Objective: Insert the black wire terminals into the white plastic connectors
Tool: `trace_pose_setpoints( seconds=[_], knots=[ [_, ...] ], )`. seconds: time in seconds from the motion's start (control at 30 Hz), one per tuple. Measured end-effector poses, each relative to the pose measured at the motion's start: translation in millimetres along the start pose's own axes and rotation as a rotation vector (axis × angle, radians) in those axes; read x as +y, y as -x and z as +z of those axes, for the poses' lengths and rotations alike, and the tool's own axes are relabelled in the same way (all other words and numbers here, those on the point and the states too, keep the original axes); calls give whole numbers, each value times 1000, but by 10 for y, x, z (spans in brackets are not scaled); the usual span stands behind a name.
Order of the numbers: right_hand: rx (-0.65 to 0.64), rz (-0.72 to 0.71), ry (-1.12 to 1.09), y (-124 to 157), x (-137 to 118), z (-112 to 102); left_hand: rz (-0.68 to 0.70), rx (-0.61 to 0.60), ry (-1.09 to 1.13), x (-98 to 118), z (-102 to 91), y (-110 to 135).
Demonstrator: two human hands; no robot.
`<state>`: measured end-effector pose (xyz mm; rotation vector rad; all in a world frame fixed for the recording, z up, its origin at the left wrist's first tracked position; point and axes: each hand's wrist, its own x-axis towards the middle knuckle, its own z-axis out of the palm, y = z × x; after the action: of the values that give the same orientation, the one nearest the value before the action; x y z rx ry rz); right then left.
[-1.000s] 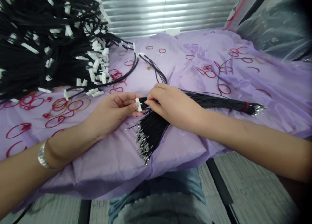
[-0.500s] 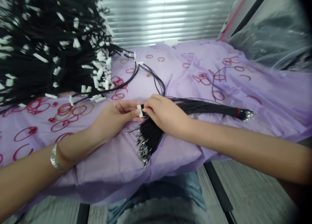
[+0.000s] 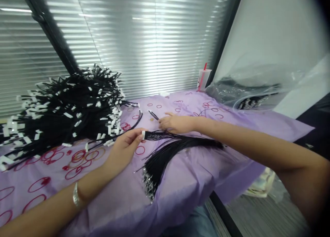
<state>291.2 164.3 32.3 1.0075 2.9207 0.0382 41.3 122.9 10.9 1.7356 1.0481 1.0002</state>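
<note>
We saw two bare hands over a purple cloth [image 3: 180, 185]. The left hand [image 3: 123, 148] had its thumb and fingers pinched together on a white connector [image 3: 143, 135], from which thin black wires [image 3: 157, 136] spread toward the right hand. The right hand [image 3: 177, 122] was just beyond those wires, its fingertips beside a short black cable [image 3: 153, 115] — we could not tell whether they gripped anything. On the near side of both hands lay a thick black bundle [image 3: 167, 155], its silver tips [image 3: 149, 183] to the right of the left wrist. Left of and beyond the left hand rose a heap of black cables [image 3: 77, 108] with white ends. Well beyond the right hand stood a cup [image 3: 204, 79] with a red straw.
</note>
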Motion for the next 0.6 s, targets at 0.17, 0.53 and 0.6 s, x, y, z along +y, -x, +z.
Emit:
trace_pose_setpoints(
  seconds=[0.17, 0.53, 0.6],
  knots=[
    [91, 128, 84, 366, 31, -573, -45, -152, -204, 57, 119, 84],
    [72, 927, 174, 2170, 884, -883, 134, -724, -794, -1, 389, 334],
    [7, 998, 130, 2373, 1026, -656, 122, -721, -804, -6, 387, 328]
  ],
)
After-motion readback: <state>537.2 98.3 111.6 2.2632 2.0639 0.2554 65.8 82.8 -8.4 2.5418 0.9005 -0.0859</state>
